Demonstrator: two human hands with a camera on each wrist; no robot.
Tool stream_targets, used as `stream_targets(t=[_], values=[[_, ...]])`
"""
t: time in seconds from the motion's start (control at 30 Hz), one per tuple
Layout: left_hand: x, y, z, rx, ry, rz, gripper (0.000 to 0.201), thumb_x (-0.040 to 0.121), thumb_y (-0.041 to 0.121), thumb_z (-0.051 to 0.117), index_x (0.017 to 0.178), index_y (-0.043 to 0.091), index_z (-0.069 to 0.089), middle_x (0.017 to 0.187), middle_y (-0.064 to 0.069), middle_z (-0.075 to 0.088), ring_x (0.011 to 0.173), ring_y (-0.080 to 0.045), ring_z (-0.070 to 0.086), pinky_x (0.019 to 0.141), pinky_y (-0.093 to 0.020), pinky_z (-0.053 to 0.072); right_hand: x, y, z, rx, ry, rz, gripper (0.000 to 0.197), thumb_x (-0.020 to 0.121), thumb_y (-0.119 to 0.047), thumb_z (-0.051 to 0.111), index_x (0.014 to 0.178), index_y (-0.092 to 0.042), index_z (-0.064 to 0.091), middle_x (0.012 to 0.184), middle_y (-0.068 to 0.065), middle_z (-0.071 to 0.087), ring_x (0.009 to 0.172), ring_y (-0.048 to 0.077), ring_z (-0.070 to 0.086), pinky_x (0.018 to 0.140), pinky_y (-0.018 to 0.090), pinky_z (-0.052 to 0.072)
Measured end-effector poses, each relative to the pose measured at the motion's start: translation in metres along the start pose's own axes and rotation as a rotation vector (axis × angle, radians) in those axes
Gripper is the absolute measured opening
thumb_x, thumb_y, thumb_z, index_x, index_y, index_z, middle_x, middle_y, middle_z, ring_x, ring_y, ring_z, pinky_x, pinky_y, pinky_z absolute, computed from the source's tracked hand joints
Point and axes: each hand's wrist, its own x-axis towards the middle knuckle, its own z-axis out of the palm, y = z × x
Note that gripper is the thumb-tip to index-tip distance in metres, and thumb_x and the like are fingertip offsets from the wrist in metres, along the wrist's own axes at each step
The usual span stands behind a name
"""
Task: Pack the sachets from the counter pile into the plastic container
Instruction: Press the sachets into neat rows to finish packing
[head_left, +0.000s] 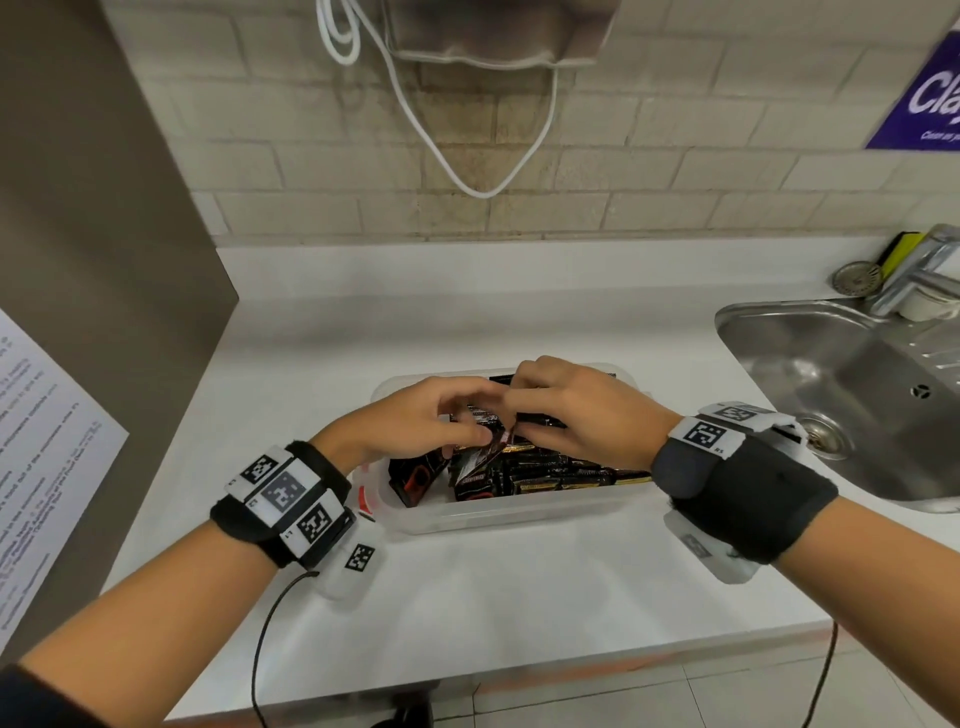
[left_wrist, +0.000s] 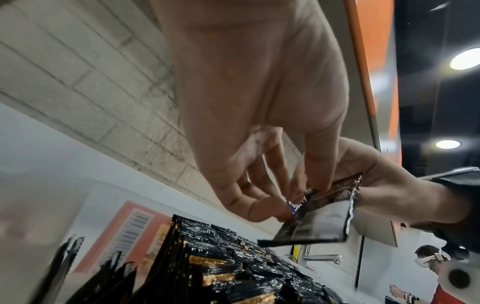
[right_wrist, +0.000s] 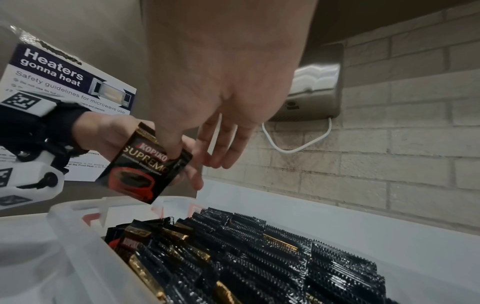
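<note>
Fingers: We pinch one sachet (right_wrist: 145, 164) from both sides; our left hand (head_left: 410, 421) has thumb and fingertips curled onto one end, and our right hand (head_left: 576, 410) nips the other end between thumb and forefinger, its remaining fingers (right_wrist: 223, 150) loose and spread.
Held sachet: It hangs above the left part of the plastic container (head_left: 519, 512), its long axis tilted, lower end pointing down toward the packed rows.
Nearer hand: Both hands touch it; we judge the left hand has the fuller hold.
Gap to fill: The looser space lies below the sachet, at the container's left end, where a few sachets (head_left: 415, 478) lean at odd angles.
Look of the sachet: Small, flat, glossy black foil with crimped ends, red and gold "Kopiko Supremo" print and a red cup.
Packed rows: Sachets (right_wrist: 285, 257) stand on edge, tight together, filling most of the container.
Counter: The white counter (head_left: 519, 597) carries the container, with a steel sink (head_left: 841, 374) to its right; we see no loose pile.
</note>
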Motion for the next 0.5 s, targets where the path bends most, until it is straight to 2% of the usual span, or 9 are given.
stream_targets(t=[0.07,0.13,0.23,0.3,0.37,0.5], values=[[0.002,0.001,0.001,-0.057,0.002,-0.039,0.045,0.094,0.002,0.066,0.134,0.022,0.058,0.102,0.008,0.073,0.08,-0.017,0.058,0.068,-0.025,0.051,0.0,0.0,-0.002,0.003,0.004,0.005,0.015,0.099,-0.023,0.06,0.107,-0.016,0.07,0.109,0.006,0.06,0.097,0.025,0.055,0.077,0.044,0.048],[0.002,0.001,-0.001,-0.072,0.014,-0.063,0.037,0.093,0.001,0.067,0.125,0.019,0.062,0.091,0.004,0.073,0.078,-0.013,0.06,0.063,-0.019,0.048,-0.001,0.0,-0.002,0.003,0.009,0.004,0.013,0.098,-0.02,0.061,0.107,-0.017,0.07,0.11,0.005,0.059,0.099,0.025,0.055,0.076,0.042,0.048],[0.0,0.001,-0.004,-0.065,0.016,-0.075,0.02,0.091,0.0,0.07,0.106,0.013,0.068,0.085,0.0,0.071,0.075,-0.012,0.062,0.062,-0.023,0.05,0.0,0.0,0.001,-0.004,0.008,0.012,0.017,0.099,-0.016,0.059,0.113,-0.017,0.068,0.111,0.005,0.059,0.098,0.025,0.055,0.076,0.042,0.048],[-0.001,0.0,-0.005,-0.063,0.038,-0.086,0.017,0.089,-0.002,0.071,0.101,0.01,0.066,0.082,-0.004,0.068,0.071,-0.015,0.063,0.065,-0.029,0.052,0.001,-0.001,0.003,0.009,0.02,0.03,0.023,0.101,-0.014,0.055,0.121,-0.016,0.064,0.11,0.006,0.059,0.096,0.026,0.055,0.076,0.044,0.049],[-0.003,-0.001,-0.006,-0.073,0.071,-0.092,0.017,0.089,-0.005,0.069,0.098,0.009,0.064,0.079,-0.004,0.066,0.068,-0.016,0.062,0.067,-0.031,0.055,0.001,-0.002,0.004,0.055,0.045,0.042,0.027,0.1,-0.014,0.053,0.127,-0.015,0.06,0.109,0.005,0.06,0.095,0.025,0.056,0.077,0.043,0.049],[-0.006,-0.002,-0.01,-0.149,0.111,-0.099,0.011,0.092,-0.005,0.064,0.1,0.003,0.064,0.084,-0.009,0.064,0.072,-0.018,0.06,0.067,-0.026,0.055,0.004,-0.007,0.003,0.079,0.014,0.028,0.035,0.094,-0.011,0.056,0.128,-0.017,0.06,0.108,0.005,0.062,0.095,0.024,0.057,0.079,0.044,0.049]])
